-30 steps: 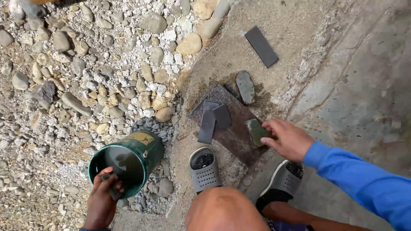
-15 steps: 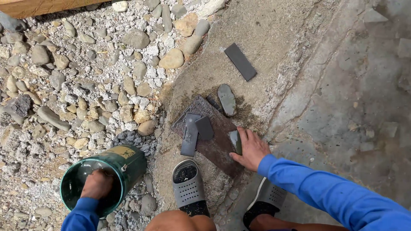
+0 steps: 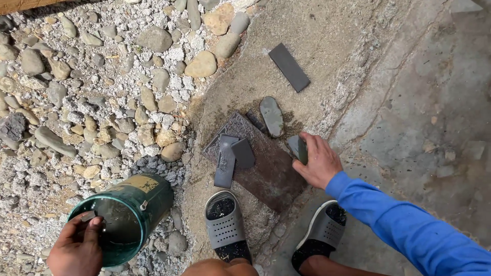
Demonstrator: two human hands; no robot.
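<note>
Now right hand [image 3: 319,162] grips stone [image 3: 297,148]; left hand [image 3: 76,248] at bucket [image 3: 128,214] rim.

views: one, head-worn | aim: steeply down past the wearer's knee onto the ground | range: close, about arm's reach | landmark: dark flat slab [image 3: 258,163] near frame centre | left of slab: gravel and green bucket [image 3: 128,214] | right of slab: bare concrete | below slab: two grey sandals [image 3: 227,225] | shared area: not applicable
</note>
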